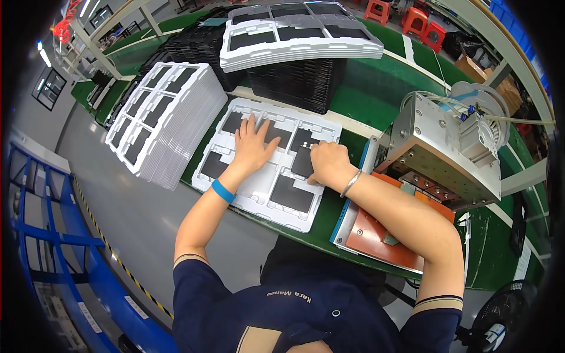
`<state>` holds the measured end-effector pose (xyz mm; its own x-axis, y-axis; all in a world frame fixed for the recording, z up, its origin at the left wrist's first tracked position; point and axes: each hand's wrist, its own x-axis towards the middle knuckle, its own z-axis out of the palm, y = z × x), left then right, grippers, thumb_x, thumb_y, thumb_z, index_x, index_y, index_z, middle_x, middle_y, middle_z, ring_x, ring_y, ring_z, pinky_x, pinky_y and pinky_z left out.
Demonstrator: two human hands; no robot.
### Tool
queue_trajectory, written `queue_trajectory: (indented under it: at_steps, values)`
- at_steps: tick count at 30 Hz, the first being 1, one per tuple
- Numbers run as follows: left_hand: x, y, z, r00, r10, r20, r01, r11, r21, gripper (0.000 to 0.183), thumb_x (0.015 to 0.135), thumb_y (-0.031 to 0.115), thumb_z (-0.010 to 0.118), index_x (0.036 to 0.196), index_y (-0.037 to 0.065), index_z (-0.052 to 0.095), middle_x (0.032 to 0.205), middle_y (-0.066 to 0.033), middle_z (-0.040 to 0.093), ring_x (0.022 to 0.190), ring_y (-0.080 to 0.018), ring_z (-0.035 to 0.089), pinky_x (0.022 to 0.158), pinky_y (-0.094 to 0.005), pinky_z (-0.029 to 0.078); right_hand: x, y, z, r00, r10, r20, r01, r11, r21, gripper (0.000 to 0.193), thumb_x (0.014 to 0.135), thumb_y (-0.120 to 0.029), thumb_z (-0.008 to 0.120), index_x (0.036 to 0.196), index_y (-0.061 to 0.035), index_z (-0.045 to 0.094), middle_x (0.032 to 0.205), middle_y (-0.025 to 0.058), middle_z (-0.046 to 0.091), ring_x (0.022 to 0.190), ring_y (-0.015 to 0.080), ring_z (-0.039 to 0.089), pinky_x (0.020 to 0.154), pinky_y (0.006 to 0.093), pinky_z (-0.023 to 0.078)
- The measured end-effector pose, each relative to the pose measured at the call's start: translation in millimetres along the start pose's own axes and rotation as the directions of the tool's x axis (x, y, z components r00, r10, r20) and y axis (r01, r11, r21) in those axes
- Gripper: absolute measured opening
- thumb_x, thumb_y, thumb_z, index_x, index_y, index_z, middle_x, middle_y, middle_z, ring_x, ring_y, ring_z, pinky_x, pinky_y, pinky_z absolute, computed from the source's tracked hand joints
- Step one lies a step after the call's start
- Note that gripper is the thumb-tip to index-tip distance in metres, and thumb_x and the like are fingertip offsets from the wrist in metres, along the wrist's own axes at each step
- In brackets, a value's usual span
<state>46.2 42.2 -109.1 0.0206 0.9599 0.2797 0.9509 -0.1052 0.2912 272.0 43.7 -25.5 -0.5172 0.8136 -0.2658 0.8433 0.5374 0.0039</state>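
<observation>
A white moulded tray (259,185) lies on the green bench in front of me, with flat black L-shaped pieces in its pockets. My left hand (253,145) rests flat over its far left part with fingers spread, touching a black piece (278,135) there. At the tray's right side my right hand (329,163) is closed, its fingers curled at the edge of a black flat piece (302,160). That piece lies over a right-hand pocket, and its right edge is hidden by my fingers. Another black piece (292,195) sits in the near right pocket.
Left of the tray stands a tall stack of white trays (182,126). Behind it, more white trays (300,47) top a black tray stack (300,82). A metal press machine (438,150) with an orange base plate (376,232) stands to the right. A black fan (503,312) is at lower right.
</observation>
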Motion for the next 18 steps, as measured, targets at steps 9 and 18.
queue_trajectory:
  at_steps: [9,18]
  values:
    - [9.0,5.7,-9.4,0.999,0.008,-0.043,-0.005,0.997,0.075,0.062,0.089,0.047,0.064,0.137,0.007,0.056,0.143,-0.0311,0.044,0.134,-0.0458,0.039,0.107,-0.0592,0.033,-40.9,5.1,-27.0,0.918,-0.178,-0.354,0.293,0.907,0.303,0.028,0.074,-0.011,0.080,0.093,-0.0006,0.064,0.082,0.0183,0.069,0.079,0.0372,0.069,0.069,0.0439,0.054]
    - [9.9,3.3,-33.5,0.953,0.107,-0.282,-0.129,0.990,-0.062,0.061,0.097,0.035,0.059,0.147,0.004,0.043,0.148,-0.0289,0.040,0.135,-0.0475,0.039,0.114,-0.0509,0.031,-263.8,102.5,-53.1,0.928,0.337,-0.162,0.036,0.352,0.935,0.034,0.074,0.008,0.080,0.104,0.0048,0.063,0.094,0.0093,0.072,0.092,0.0140,0.071,0.076,0.0263,0.058]
